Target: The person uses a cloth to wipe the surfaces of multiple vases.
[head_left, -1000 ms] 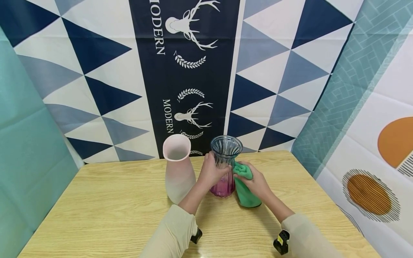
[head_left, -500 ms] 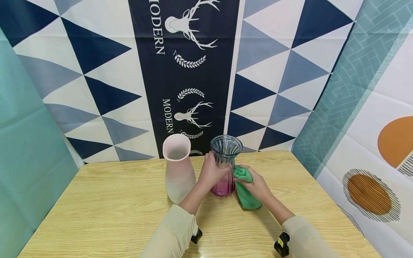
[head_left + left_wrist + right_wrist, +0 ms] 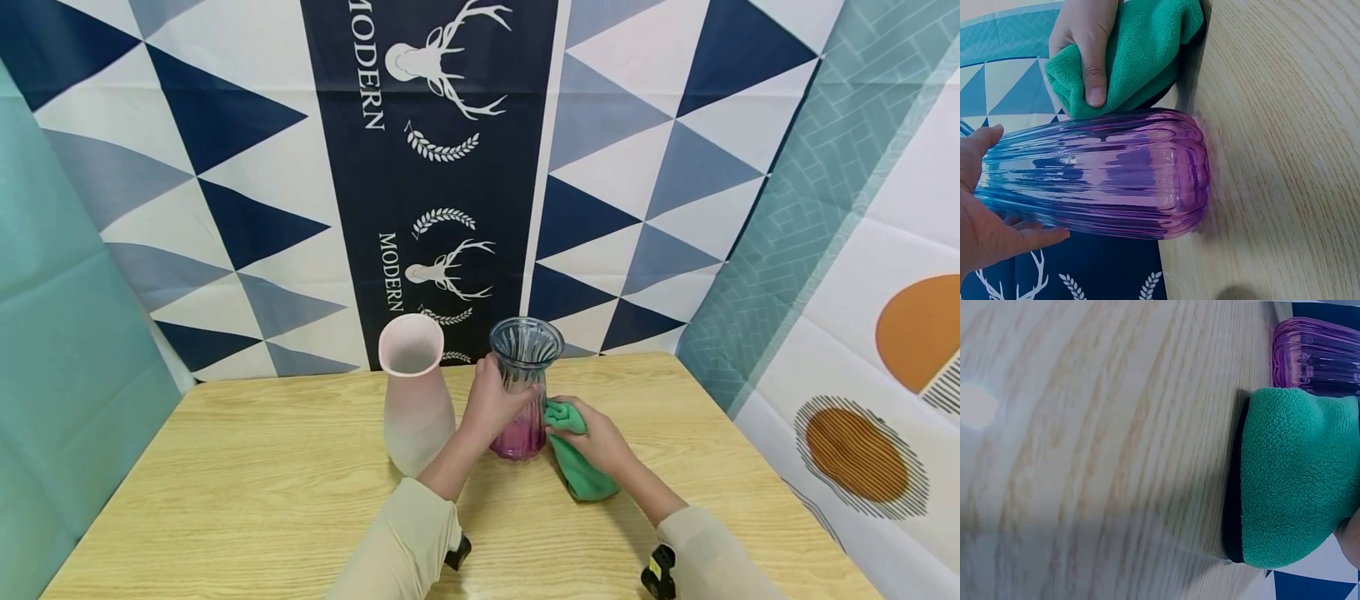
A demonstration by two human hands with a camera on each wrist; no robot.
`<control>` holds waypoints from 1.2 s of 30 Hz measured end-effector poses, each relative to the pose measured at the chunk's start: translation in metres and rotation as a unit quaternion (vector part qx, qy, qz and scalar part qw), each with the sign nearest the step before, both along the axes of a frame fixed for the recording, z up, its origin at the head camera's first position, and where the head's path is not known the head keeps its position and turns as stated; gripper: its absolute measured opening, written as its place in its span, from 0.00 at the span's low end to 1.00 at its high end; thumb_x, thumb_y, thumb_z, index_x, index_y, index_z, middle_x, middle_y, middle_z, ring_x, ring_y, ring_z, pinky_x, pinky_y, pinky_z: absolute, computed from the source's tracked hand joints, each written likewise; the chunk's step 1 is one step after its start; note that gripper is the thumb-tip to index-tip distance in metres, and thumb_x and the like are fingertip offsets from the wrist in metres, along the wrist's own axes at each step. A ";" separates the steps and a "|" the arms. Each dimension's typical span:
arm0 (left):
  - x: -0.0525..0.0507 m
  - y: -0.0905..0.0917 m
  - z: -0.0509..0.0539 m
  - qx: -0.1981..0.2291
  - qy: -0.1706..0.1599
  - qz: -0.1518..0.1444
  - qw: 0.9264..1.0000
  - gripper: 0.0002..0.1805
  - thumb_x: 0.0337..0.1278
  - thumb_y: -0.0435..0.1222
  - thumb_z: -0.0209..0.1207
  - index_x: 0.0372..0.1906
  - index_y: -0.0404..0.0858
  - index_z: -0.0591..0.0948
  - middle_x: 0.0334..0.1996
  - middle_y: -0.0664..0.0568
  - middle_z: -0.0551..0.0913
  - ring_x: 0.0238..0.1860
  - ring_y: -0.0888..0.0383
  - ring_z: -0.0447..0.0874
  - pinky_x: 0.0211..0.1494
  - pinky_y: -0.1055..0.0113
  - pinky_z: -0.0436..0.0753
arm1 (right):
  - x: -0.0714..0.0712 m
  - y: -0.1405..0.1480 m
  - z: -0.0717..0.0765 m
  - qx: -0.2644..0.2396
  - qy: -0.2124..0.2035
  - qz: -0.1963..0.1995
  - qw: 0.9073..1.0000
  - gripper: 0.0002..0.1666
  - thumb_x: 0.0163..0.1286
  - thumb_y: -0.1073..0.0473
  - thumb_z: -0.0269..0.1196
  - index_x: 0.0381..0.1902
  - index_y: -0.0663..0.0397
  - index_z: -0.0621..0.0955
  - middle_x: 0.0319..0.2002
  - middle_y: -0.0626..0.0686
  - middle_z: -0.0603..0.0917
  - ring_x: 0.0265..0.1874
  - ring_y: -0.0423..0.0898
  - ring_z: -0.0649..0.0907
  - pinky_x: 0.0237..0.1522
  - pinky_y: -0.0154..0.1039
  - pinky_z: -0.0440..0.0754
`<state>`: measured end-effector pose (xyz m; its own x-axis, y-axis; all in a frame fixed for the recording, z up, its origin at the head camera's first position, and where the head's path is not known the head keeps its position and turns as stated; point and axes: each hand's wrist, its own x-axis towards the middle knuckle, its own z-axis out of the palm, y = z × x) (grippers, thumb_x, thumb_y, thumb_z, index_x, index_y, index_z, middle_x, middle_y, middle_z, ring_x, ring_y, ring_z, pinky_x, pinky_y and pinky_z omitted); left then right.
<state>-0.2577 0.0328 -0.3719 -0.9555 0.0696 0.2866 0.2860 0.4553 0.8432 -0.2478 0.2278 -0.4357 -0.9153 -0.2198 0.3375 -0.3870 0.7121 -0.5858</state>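
A ribbed glass vase (image 3: 519, 433), blue at its flared rim and pink-purple at its base, stands upright on the table. My left hand (image 3: 491, 402) grips it around the narrower upper part, thumb on one side and fingers on the other. In the right hand (image 3: 600, 437) is a bunched green cloth (image 3: 581, 471), pinched between thumb and fingers and pressed against the vase's right side. The left wrist view shows the cloth (image 3: 1141, 56) touching the glass wall. The cloth's lower end hangs down near the tabletop in the right wrist view.
A taller pale pink and white vase (image 3: 416, 417) stands just left of the left forearm. The wooden table (image 3: 262, 483) ends at a patterned fabric backdrop (image 3: 442, 167) behind the vases. Fabric walls flank it on both sides.
My right hand has slid slightly downward along the vase's right side, taking the green cloth with it. The left hand and both vases stay in place.
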 end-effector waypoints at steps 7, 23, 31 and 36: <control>0.001 0.001 0.001 -0.003 0.003 0.000 1.000 0.42 0.45 0.48 0.68 0.62 0.30 0.63 0.54 0.39 0.70 0.58 0.46 0.73 0.62 0.51 0.73 | 0.001 0.003 0.003 -0.006 0.007 0.005 1.000 0.29 0.60 0.52 0.65 0.59 0.48 0.73 0.53 0.57 0.81 0.53 0.57 0.79 0.52 0.56 0.77; 0.000 0.000 0.003 0.010 0.013 -0.019 1.000 0.38 0.43 0.42 0.68 0.59 0.30 0.67 0.52 0.39 0.74 0.56 0.46 0.74 0.62 0.52 0.73 | -0.005 0.002 0.041 -0.065 0.083 -0.018 0.994 0.29 0.61 0.55 0.65 0.60 0.50 0.72 0.54 0.60 0.80 0.51 0.59 0.80 0.46 0.56 0.79; -0.003 -0.002 0.001 0.009 0.016 -0.026 0.999 0.37 0.42 0.40 0.68 0.58 0.30 0.67 0.53 0.40 0.76 0.57 0.47 0.74 0.62 0.53 0.73 | -0.008 -0.003 0.055 -0.092 0.118 -0.029 0.988 0.30 0.61 0.57 0.65 0.61 0.53 0.72 0.53 0.60 0.80 0.50 0.59 0.80 0.45 0.55 0.80; -0.004 -0.001 0.001 0.019 0.008 -0.029 0.999 0.37 0.41 0.39 0.67 0.59 0.31 0.66 0.53 0.40 0.77 0.57 0.48 0.75 0.61 0.53 0.74 | -0.008 -0.006 0.060 -0.110 0.123 -0.033 0.986 0.30 0.61 0.57 0.66 0.61 0.50 0.71 0.54 0.58 0.80 0.50 0.56 0.80 0.45 0.53 0.80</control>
